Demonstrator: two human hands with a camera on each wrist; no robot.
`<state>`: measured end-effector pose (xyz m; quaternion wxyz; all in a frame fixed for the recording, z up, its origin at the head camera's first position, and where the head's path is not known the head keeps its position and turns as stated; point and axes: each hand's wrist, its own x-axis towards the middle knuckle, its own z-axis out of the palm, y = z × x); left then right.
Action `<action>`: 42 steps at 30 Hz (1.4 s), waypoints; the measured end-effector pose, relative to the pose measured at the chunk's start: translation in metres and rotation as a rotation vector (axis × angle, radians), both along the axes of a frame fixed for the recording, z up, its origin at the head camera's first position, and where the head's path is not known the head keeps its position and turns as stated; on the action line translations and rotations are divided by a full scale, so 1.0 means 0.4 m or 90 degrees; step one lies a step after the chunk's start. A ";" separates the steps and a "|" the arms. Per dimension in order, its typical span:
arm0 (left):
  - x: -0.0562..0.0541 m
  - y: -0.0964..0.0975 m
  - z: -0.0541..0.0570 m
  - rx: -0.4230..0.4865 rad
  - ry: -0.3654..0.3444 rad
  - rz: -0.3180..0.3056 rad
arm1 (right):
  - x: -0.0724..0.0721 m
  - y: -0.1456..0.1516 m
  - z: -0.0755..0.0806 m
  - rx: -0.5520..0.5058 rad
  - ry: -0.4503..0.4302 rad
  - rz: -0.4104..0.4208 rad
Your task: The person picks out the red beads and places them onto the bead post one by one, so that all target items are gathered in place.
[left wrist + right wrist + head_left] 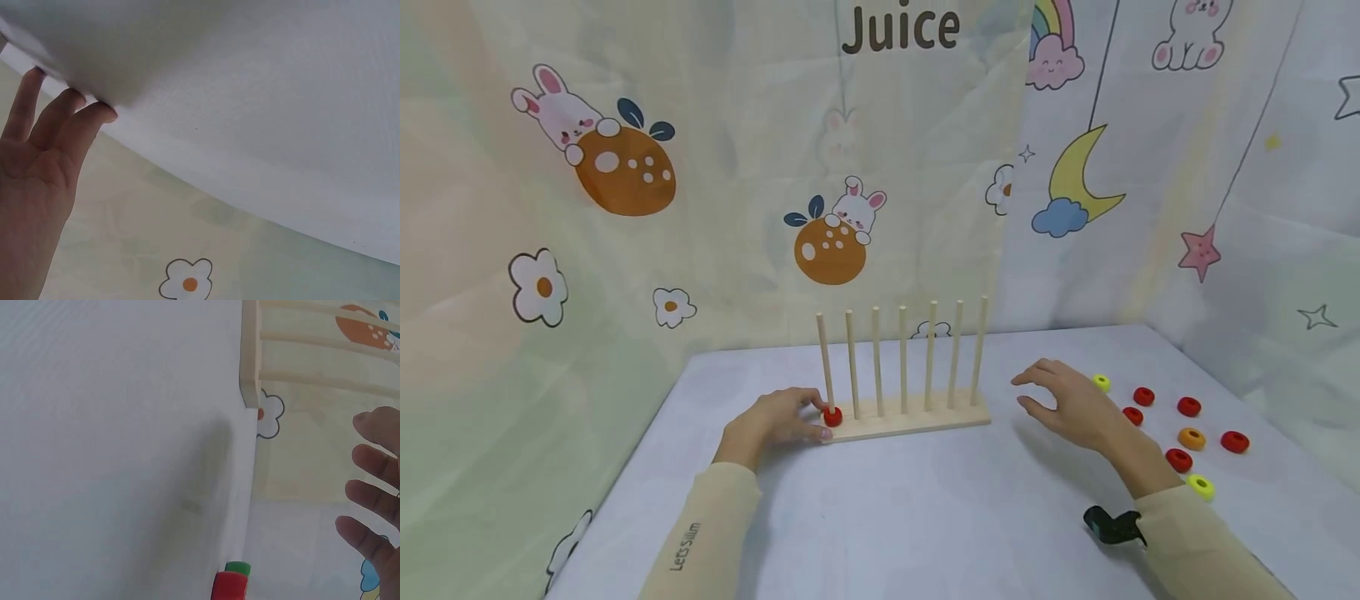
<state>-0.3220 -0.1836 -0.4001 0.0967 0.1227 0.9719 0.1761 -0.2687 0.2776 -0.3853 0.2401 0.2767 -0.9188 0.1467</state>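
Note:
A wooden peg stand (902,423) with a row of upright pegs sits towards the back of the white table. One red ring (832,417) lies at the foot of its leftmost peg. My left hand (782,417) grips the stand's left end, thumb at the front and index finger behind, beside that ring. Its other fingers (75,119) bend down towards the table in the left wrist view. Off the stand's right end, my right hand (1067,400) hovers over the table with fingers spread and nothing in them. The stand's end (250,356) shows beyond its fingertips in the right wrist view.
Right of my right hand lie scattered rings: several red ones (1235,442), an orange one (1191,438) and two yellow ones (1201,487). A green piece (239,568) shows behind a red one (229,586). A printed cloth (737,167) hangs behind the table.

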 end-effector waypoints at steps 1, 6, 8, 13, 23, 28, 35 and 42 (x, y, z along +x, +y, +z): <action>0.000 0.001 0.000 0.000 -0.001 0.001 | 0.003 0.006 -0.002 0.003 -0.006 -0.002; 0.002 0.001 -0.003 0.001 -0.005 0.004 | 0.015 0.035 -0.007 0.018 -0.051 -0.038; 0.002 0.000 -0.003 0.001 -0.005 0.001 | 0.020 0.047 -0.007 0.022 -0.074 -0.055; 0.001 0.000 -0.006 0.002 -0.003 0.000 | 0.029 0.072 -0.005 0.025 -0.100 -0.066; -0.003 -0.002 -0.008 0.002 -0.003 -0.010 | 0.047 0.117 -0.012 0.028 -0.146 -0.104; -0.002 -0.003 -0.007 0.005 -0.005 -0.011 | 0.055 0.139 -0.016 0.031 -0.182 -0.126; -0.004 -0.007 -0.009 0.004 -0.009 -0.007 | 0.061 0.150 -0.018 0.042 -0.214 -0.143; -0.009 -0.005 -0.015 0.012 -0.007 -0.004 | 0.066 0.153 -0.019 0.041 -0.256 -0.165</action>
